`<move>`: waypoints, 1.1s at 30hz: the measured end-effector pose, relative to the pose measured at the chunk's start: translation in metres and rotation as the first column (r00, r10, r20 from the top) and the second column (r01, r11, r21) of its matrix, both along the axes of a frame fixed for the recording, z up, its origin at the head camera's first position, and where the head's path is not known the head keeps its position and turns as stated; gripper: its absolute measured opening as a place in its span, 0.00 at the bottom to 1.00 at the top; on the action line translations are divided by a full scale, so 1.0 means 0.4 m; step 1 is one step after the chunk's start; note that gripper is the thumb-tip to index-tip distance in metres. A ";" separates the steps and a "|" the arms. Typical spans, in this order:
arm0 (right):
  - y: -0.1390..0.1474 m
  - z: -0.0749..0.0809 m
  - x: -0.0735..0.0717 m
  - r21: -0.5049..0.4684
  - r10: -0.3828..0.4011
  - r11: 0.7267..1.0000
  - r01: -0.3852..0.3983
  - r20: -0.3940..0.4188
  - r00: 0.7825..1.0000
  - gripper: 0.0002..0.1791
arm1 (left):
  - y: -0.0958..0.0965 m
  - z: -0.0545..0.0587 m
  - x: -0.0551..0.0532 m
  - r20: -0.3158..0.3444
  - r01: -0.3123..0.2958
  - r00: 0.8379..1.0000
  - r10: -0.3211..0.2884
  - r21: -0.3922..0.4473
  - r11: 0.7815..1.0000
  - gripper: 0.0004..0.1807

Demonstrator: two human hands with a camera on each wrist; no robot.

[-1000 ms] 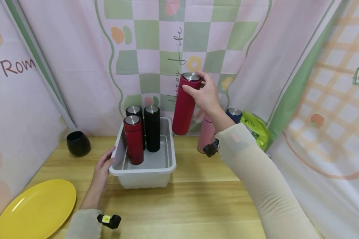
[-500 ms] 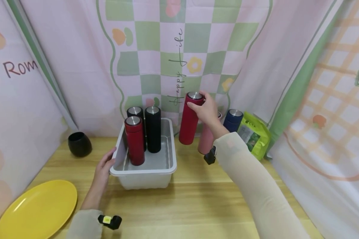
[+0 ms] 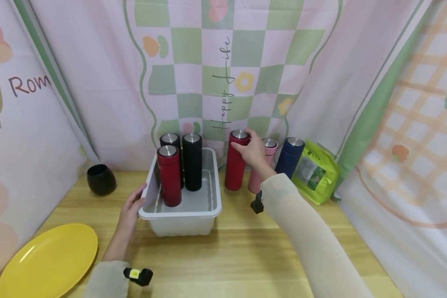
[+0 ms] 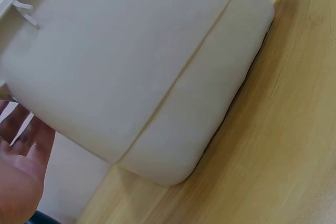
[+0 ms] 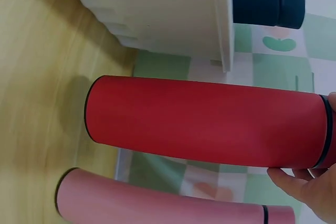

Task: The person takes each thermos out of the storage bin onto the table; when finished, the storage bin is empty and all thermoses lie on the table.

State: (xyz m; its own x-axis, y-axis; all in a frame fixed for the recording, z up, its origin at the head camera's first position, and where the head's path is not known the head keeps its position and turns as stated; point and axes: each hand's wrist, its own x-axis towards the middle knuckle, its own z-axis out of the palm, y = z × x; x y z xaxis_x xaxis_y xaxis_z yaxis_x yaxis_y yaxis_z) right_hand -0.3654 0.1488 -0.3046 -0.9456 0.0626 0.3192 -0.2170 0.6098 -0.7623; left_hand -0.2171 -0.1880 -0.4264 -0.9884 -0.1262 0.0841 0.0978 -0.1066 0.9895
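Note:
My right hand (image 3: 252,152) grips a red thermos bottle (image 3: 234,169) near its silver-topped cap. Upright, the bottle stands just right of a light grey plastic bin (image 3: 180,215); whether its base touches the table is hard to tell. In the right wrist view the red thermos (image 5: 210,121) lies across the picture, a pink thermos (image 5: 157,200) beside it. My left hand (image 3: 128,211) rests against the bin's left side, its fingers at the rim. Inside the bin stand another red thermos (image 3: 170,180) and two black thermoses, the right one (image 3: 192,165) in fuller view.
Right of my grip stand the pink thermos (image 3: 269,155) and a dark blue thermos (image 3: 290,157), beside a lime-green bag (image 3: 316,176). A black cup (image 3: 101,180) is at the back left. Toward the front left lies a yellow oval plate (image 3: 48,260). Printed curtains enclose the table.
My right hand has lowered the red thermos from a tilted position in the air to upright by the pink one, ending slightly farther right. My left hand has stayed on the bin.

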 end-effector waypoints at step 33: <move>-0.003 -0.073 -0.013 0.009 0.000 1.000 0.000 0.006 1.000 0.39 | -0.003 -0.001 -0.005 0.011 0.013 1.000 -0.013 -0.013 1.000 0.27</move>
State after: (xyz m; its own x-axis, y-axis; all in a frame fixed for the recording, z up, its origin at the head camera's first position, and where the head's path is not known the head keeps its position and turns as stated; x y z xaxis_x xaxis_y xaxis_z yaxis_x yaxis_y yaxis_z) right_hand -0.3705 0.1474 -0.3338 -0.9474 0.0598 0.3145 -0.2127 0.6167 -0.7579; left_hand -0.2191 -0.1893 -0.4270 -0.9909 -0.1120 0.0749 0.0857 -0.0946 0.9918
